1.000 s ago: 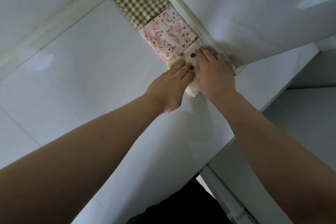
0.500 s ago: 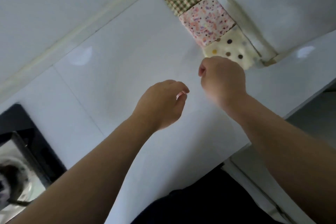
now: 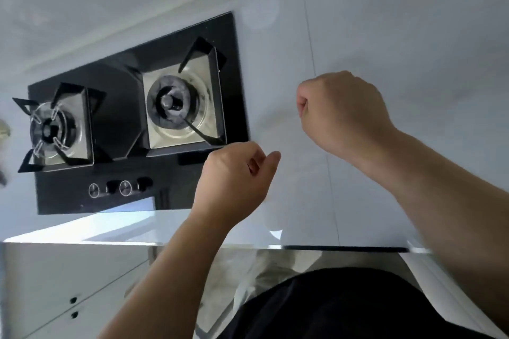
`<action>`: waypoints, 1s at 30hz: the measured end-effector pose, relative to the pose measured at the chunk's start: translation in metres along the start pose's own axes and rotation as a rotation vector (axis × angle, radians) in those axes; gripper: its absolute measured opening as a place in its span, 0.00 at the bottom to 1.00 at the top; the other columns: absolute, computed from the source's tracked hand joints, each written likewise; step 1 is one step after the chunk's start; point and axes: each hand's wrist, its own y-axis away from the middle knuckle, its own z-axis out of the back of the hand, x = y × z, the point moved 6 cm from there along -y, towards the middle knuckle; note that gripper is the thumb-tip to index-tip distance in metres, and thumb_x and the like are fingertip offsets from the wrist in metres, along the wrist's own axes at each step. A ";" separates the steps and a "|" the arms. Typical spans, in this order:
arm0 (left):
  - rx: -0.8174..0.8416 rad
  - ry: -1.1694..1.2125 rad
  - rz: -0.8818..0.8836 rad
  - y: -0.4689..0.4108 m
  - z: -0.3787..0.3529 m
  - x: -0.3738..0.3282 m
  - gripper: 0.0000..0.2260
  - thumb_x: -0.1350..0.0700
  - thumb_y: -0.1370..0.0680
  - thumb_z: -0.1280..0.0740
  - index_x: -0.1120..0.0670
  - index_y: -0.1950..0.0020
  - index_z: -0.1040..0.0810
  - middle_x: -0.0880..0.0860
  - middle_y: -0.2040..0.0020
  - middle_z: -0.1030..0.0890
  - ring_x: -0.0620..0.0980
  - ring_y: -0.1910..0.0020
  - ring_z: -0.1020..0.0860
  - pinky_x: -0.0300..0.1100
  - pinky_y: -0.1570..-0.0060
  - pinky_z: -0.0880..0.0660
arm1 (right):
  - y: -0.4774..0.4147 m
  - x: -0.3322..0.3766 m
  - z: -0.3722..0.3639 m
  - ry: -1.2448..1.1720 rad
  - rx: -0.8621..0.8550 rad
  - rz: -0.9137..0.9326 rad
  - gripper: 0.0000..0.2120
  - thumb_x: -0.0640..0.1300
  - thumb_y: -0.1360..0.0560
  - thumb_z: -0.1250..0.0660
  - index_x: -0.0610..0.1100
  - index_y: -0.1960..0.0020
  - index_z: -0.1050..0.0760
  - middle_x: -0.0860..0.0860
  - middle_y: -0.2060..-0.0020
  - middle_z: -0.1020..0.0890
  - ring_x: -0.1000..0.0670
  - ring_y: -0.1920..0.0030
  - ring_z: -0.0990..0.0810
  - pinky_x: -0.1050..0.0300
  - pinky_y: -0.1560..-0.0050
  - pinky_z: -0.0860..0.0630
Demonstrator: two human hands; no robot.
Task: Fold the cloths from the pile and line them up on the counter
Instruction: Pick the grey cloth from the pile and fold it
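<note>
Hovering over counter, left hand, right hand curled; 2-burner hob beside.

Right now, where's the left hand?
Head view: the left hand is near centre frame, over the white counter at the front right corner of the black gas stove. The right hand is up and to its right.

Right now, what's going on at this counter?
A person stands at a white counter with both hands held over it, fingers curled, holding nothing. The left hand is beside the near corner of a black two-burner gas stove; the right hand is over bare counter. No cloths are in view.
</note>
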 end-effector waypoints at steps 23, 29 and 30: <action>-0.153 0.086 -0.327 0.065 0.220 0.352 0.15 0.47 0.22 0.31 0.50 0.67 0.26 0.45 0.72 0.24 0.44 0.72 0.26 0.38 0.71 0.31 | 0.045 0.417 -0.144 0.260 -0.042 0.059 0.10 0.35 0.28 0.38 0.47 0.59 0.21 0.48 0.65 0.22 0.42 0.64 0.23 0.52 0.66 0.24; -0.265 0.107 -0.272 0.113 0.249 0.434 0.16 0.48 0.22 0.30 0.54 0.67 0.24 0.48 0.74 0.26 0.47 0.74 0.29 0.40 0.72 0.30 | 0.060 0.518 -0.185 0.296 -0.027 0.196 0.09 0.38 0.24 0.39 0.46 0.54 0.21 0.48 0.63 0.22 0.43 0.64 0.23 0.55 0.66 0.29; -0.283 0.104 -0.252 0.122 0.255 0.448 0.16 0.48 0.22 0.30 0.54 0.67 0.24 0.48 0.74 0.25 0.47 0.73 0.28 0.41 0.71 0.29 | 0.063 0.532 -0.192 0.293 -0.033 0.211 0.09 0.38 0.24 0.39 0.46 0.53 0.21 0.47 0.62 0.21 0.43 0.64 0.22 0.54 0.66 0.27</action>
